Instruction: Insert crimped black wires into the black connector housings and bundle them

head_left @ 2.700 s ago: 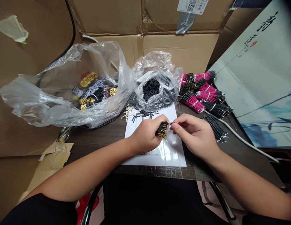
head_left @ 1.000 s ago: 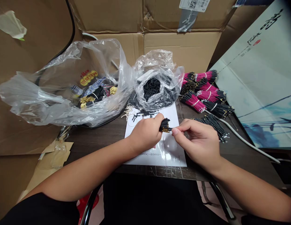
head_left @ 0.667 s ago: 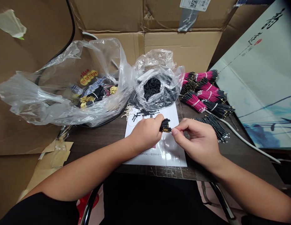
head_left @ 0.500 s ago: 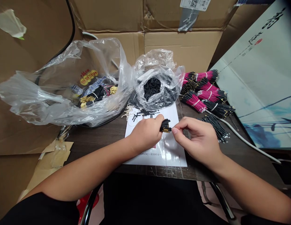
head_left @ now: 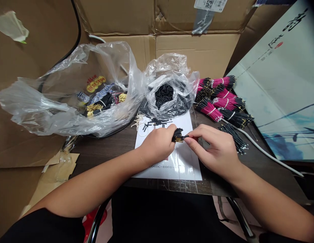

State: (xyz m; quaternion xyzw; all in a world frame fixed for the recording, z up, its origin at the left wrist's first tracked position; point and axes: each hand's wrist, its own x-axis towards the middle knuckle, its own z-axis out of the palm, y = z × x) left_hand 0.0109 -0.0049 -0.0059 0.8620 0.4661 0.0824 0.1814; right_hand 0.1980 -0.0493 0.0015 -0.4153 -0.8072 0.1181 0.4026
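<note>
My left hand is closed around a bundle of black wires. Their ends stick out to the right of the fist, some with gold-coloured terminals and some black. Thumb and forefinger of my right hand pinch a small black sleeve at the bundle's ends. Whether it sits over a terminal is too small to tell. Beneath the hands lies a printed white sheet. Loose black sleeves are scattered on its upper part.
Behind the sheet, a clear bag holds many short black sleeves. A larger plastic bag at left contains wire bundles. Pink and black wire bundles, loose black wires and a white cable lie at right. Cardboard stands behind.
My right fingertips have shifted slightly up and left, and the black sleeve between them shows more clearly at the wire ends. My left hand stays nearly still.
</note>
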